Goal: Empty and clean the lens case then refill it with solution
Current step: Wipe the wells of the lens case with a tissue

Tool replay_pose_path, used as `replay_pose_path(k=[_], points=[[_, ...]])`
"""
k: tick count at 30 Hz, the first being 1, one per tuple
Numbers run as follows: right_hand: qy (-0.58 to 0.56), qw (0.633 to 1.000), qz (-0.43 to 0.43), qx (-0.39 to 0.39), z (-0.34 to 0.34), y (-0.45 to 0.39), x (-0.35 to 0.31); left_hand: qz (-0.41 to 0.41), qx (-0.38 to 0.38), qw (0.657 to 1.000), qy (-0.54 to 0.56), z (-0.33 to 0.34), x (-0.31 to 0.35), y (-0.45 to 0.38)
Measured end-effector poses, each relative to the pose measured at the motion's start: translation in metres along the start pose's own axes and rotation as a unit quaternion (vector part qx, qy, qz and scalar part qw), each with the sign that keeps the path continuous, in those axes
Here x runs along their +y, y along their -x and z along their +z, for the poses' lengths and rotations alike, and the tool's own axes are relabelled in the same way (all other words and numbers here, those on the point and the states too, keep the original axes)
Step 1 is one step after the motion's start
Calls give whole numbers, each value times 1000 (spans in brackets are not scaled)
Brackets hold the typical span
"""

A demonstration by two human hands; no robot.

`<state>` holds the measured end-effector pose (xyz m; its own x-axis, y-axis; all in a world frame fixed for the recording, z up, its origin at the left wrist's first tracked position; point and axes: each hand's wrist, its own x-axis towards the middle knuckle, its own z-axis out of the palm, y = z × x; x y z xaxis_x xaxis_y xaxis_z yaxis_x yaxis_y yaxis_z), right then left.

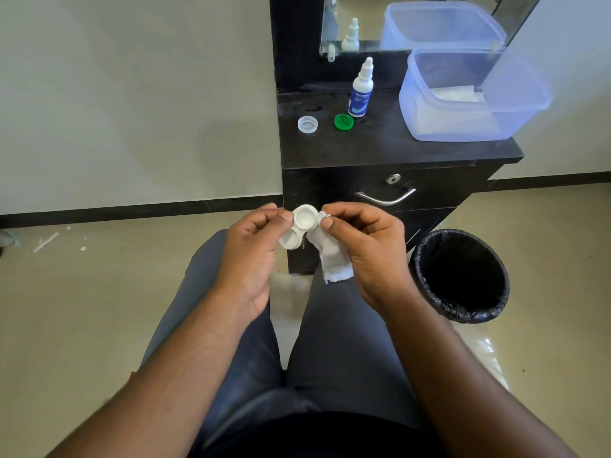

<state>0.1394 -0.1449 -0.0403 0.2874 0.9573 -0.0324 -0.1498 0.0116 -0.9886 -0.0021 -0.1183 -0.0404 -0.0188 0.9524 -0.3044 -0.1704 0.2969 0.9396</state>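
Hands grip lens case (297,230), upright, open wells facing the person

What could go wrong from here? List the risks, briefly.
1. The left hand pinches the lens case only at its edge, above the lap and floor; wiping pressure could knock it loose.
2. The tissue in the right hand may shed lint into the wells.
3. The green cap and clear cap lie near the cabinet top's front-left edge; reaching for the solution bottle could knock them off.
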Motion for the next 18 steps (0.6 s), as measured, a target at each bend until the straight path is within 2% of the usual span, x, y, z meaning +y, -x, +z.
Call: replay_pose_path(k=[3,6,10,14,18], points=[[-49,998,6,26,4,-2,1,-16,-11,1000,-12,8,-2,7],[-44,998,7,35,5,-3,6,-20,8,999,-35,11,-7,9],[-55,996,39,55,11,0,13,51,49,995,-74,10,-8,8],[-71,992,58,84,14,0,15,65,-11,993,-98,11,-6,16],[-68,993,60,74,16,2,12,74,-55,991,-93,9,-2,15]])
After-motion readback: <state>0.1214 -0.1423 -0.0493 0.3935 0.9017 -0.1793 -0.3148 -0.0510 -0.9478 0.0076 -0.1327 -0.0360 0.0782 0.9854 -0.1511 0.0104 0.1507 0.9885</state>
